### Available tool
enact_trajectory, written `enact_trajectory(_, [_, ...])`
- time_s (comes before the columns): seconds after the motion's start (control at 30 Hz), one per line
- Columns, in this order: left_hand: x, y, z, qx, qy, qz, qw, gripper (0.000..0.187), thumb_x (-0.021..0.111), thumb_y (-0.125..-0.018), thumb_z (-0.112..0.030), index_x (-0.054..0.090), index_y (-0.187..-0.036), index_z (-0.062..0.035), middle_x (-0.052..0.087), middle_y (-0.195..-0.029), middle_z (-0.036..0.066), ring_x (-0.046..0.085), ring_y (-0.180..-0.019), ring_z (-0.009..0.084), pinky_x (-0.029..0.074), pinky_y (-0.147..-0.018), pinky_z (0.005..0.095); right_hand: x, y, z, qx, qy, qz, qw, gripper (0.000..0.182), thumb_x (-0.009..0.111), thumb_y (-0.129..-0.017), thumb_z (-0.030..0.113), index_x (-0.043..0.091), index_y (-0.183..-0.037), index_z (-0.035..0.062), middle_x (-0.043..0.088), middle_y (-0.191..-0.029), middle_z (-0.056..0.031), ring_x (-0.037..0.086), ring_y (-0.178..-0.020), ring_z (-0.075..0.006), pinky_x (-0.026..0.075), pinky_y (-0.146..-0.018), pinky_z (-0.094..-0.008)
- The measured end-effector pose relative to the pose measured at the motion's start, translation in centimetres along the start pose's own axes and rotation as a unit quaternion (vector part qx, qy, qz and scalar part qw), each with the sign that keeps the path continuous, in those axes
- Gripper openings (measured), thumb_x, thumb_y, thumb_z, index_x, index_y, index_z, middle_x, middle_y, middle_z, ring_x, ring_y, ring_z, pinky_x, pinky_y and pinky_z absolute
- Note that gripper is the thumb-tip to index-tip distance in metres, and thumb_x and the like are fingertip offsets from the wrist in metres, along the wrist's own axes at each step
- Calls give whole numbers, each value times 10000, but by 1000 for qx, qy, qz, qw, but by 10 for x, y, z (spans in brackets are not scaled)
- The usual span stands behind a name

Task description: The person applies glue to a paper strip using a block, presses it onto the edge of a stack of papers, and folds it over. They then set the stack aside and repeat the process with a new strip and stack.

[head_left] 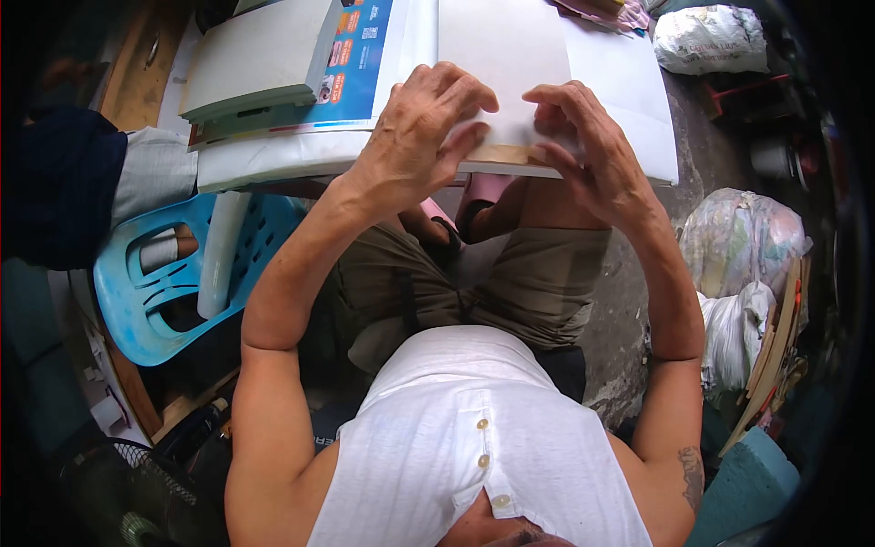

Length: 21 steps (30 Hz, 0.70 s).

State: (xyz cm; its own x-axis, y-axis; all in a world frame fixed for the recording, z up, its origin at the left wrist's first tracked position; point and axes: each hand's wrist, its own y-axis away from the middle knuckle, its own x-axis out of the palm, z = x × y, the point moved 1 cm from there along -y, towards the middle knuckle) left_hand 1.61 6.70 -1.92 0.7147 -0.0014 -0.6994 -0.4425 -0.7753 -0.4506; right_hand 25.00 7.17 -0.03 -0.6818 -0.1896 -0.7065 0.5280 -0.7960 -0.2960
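A pale sheet [506, 64] lies on the white table [629, 118], with a tan strip [503, 153] along its near edge. My left hand [428, 118] is over the sheet's left side, its fingers curled and apart from the thumb, nothing visible between them. On the right side, my right hand [583, 137] has its fingers bent, with the thumb near the end of the tan strip. A gap separates the two hands. A thick stack of pale boards or sheets [260, 59] rests on a blue printed sheet [365, 73] to the left.
A blue plastic chair [137, 301] with a clear roll [223, 255] stands at the left, beside part of another person [64, 191]. White sacks [711, 41], a stuffed plastic bag [743, 242] and wooden strips [770, 356] are at the right. A fan [128, 483] is at lower left.
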Motion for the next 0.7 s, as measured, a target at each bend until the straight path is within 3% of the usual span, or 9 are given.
enact_trajectory(0.13, [3,2,1,38,-32,-90,995,231,689,-841,52,657,-1034,-70,612,-1024,101,595,-936,300,510,-815,417,-8,-2,-18,21,13,-55,998,334,672,-873,-80,638,-1182,43,599,-1008,-100,659,-921,-235,567,-854,-367])
enact_trajectory(0.2, [6,10,-14,72,-62,-137,986,246,688,-816,75,655,-1022,-55,625,-991,103,604,-927,297,526,-799,419,-12,5,-18,44,-34,-76,996,264,737,-872,14,680,-1129,28,627,-1041,-89,672,-914,-198,574,-856,-347])
enact_trajectory(0.23, [6,16,-19,94,-87,-154,980,245,723,-801,45,660,-1021,-41,660,-1008,109,634,-973,287,552,-867,414,-12,11,-13,63,-49,-85,993,263,755,-863,37,688,-1118,26,632,-1049,-87,671,-925,-194,573,-858,-343])
enact_trajectory(0.33, [17,37,-39,156,-60,-132,977,316,734,-791,42,665,-1096,-8,696,-1129,139,676,-1023,328,564,-904,425,-12,25,-4,78,-57,-89,991,321,833,-817,149,707,-1085,27,643,-1081,-73,654,-949,-176,561,-847,-323])
enact_trajectory(0.37, [23,45,-40,181,-87,-87,976,308,730,-835,-54,667,-1132,-5,686,-1206,136,669,-1131,302,558,-983,403,-13,27,-3,66,-48,-87,993,332,839,-811,155,707,-1089,29,641,-1074,-71,647,-944,-174,556,-842,-317])
enact_trajectory(0.47, [40,49,-46,194,-127,-67,970,341,695,-867,-65,650,-1199,1,673,-1275,160,637,-1233,324,535,-1045,433,-13,26,-3,59,-40,-84,994,357,863,-788,174,713,-1082,41,629,-1044,-58,615,-905,-160,540,-814,-303])
enact_trajectory(0.5, [46,50,-47,167,-104,-66,978,312,652,-875,7,665,-1185,-22,664,-1318,159,620,-1277,321,512,-1078,466,-12,25,-4,63,-42,-84,994,364,872,-779,181,716,-1078,45,625,-1032,-53,602,-888,-155,534,-802,-298])
enact_trajectory(0.7, [48,42,-45,154,-76,-64,983,379,681,-856,16,632,-1229,-30,671,-1303,151,642,-1241,320,524,-1064,438,-21,13,-8,115,-83,-20,990,382,906,-733,186,730,-1052,69,600,-946,-1,538,-799,-82,500,-706,-245])
